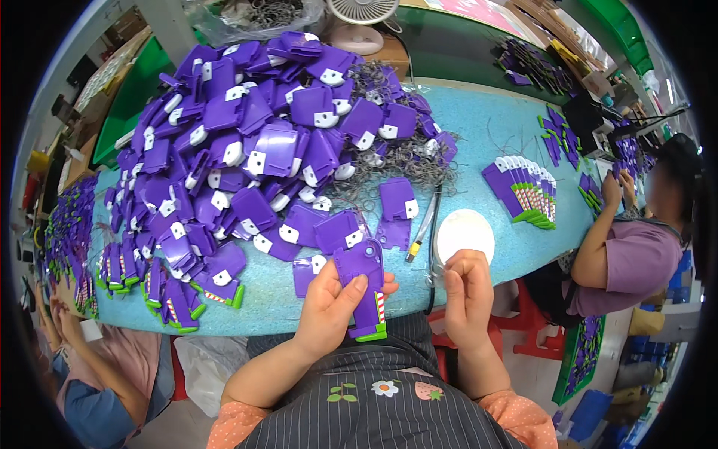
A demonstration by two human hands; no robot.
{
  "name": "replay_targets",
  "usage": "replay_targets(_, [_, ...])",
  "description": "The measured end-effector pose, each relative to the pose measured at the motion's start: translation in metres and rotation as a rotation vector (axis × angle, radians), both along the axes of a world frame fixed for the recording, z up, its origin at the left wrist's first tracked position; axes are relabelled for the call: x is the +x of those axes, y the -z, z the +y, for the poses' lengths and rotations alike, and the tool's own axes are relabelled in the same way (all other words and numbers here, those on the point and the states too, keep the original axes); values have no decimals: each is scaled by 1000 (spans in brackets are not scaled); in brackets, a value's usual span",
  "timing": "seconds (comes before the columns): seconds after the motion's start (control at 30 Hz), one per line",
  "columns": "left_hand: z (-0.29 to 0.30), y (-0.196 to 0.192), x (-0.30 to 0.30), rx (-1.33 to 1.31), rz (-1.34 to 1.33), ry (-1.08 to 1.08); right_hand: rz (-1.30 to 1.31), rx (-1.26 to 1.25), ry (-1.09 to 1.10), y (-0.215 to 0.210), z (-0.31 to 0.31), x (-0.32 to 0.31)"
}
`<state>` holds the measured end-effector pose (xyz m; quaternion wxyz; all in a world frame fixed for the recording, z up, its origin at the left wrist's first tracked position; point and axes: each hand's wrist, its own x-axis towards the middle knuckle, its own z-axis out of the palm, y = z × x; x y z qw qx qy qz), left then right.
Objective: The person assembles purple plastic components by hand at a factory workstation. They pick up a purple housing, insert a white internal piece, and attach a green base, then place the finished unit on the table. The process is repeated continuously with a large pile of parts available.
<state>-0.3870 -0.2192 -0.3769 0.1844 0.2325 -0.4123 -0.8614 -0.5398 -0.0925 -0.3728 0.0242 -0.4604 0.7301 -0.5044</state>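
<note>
My left hand grips a purple plastic leg-shaped piece with a red-and-white striped edge and a green foot, held upright over the table's near edge. The thumb lies across its front. Just right of it, my right hand is closed in a pinch with fingertips together; what they hold, if anything, is too small to make out. Those fingertips are at the near edge of a white round disc. Beyond my left hand lie loose purple pieces with white ends.
A large heap of purple-and-white pieces covers the table's left and middle. Tangled grey wires lie beside it. A thin tool with a yellow end rests nearby. Fanned finished-looking legs lie right. Co-workers sit at both sides; a fan stands behind.
</note>
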Motion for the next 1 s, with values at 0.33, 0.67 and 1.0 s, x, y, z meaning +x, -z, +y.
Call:
replay_targets(0.33, [11, 9, 1, -69, 132, -111, -177, -50, 18, 24, -26, 36])
replay_targets(0.67, [17, 15, 5, -164, 164, -92, -604, -130, -96, 22, -23, 35])
replay_targets(1.0, [30, 17, 10, -849, 8, -148, -33, -120, -16, 33, -13, 35])
